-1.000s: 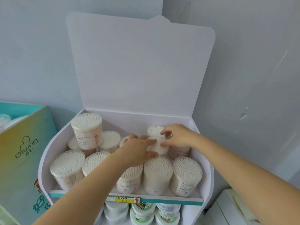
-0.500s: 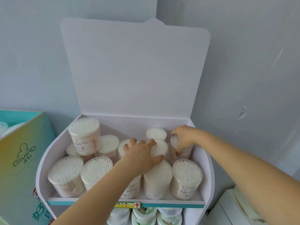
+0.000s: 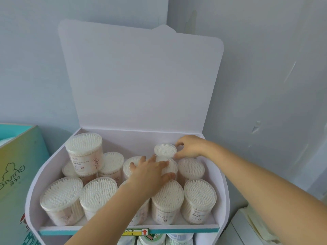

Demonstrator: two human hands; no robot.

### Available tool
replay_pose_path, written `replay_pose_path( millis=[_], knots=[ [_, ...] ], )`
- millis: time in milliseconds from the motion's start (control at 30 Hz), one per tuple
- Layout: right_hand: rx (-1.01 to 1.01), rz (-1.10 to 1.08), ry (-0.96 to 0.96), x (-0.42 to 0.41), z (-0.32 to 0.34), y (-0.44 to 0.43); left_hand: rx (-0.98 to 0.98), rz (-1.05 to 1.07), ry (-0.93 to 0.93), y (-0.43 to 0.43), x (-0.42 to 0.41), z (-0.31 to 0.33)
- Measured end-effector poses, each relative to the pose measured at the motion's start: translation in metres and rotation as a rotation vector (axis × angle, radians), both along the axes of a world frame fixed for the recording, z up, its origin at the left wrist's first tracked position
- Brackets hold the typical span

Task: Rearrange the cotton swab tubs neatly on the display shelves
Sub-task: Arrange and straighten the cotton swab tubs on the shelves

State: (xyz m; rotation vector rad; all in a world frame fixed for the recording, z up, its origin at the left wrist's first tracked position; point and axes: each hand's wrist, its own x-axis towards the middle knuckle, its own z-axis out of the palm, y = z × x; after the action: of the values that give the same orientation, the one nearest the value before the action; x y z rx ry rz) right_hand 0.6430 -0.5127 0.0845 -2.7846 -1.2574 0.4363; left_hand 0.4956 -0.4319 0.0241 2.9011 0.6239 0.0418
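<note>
Several clear cotton swab tubs stand on the top shelf [image 3: 185, 230] of a white cardboard display with a teal front edge. One tub [image 3: 84, 150] sits stacked on others at the back left. My left hand [image 3: 150, 172] lies over the middle row, index finger and thumb around a middle tub [image 3: 172, 167]. My right hand [image 3: 190, 147] reaches to the back right, its thumb and forefinger pinching the right side of the back tub [image 3: 165, 150]. Four tubs line the front row, one of them a front right tub [image 3: 200, 200].
The display's tall white back flap [image 3: 141, 82] stands against a pale wall corner. A teal and yellow carton [image 3: 17, 174] stands close on the left. Green-labelled tubs [image 3: 152, 239] fill the shelf below. A white object [image 3: 247, 227] sits low on the right.
My right hand has gone from the far-right tub to the right side of the back tub. My left hand stays over the middle row. The view has tilted slightly.
</note>
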Motion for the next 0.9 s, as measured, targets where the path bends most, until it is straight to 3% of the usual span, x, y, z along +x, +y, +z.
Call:
replay_pose_path(
  millis=[100, 367, 700, 800, 900],
  knots=[
    [0.183, -0.146, 0.035, 0.003, -0.011, 0.024, -0.008, 0.022, -0.019, -0.002, -0.002, -0.002],
    [0.259, -0.398, 0.019, -0.012, -0.057, 0.068, 0.025, 0.02, -0.106, -0.003, -0.002, -0.013],
    [0.841, -0.493, 0.279, 0.003, 0.016, 0.014, 0.037, -0.003, 0.005, -0.003, -0.002, -0.012],
    [0.871, -0.451, 0.353, 0.002, 0.031, -0.001, 0.02, -0.002, 0.01, 0.002, -0.005, -0.014],
    [0.771, -0.394, 0.357, -0.004, 0.036, -0.009, -0.016, 0.02, -0.05, 0.003, -0.005, -0.012]
  ],
)
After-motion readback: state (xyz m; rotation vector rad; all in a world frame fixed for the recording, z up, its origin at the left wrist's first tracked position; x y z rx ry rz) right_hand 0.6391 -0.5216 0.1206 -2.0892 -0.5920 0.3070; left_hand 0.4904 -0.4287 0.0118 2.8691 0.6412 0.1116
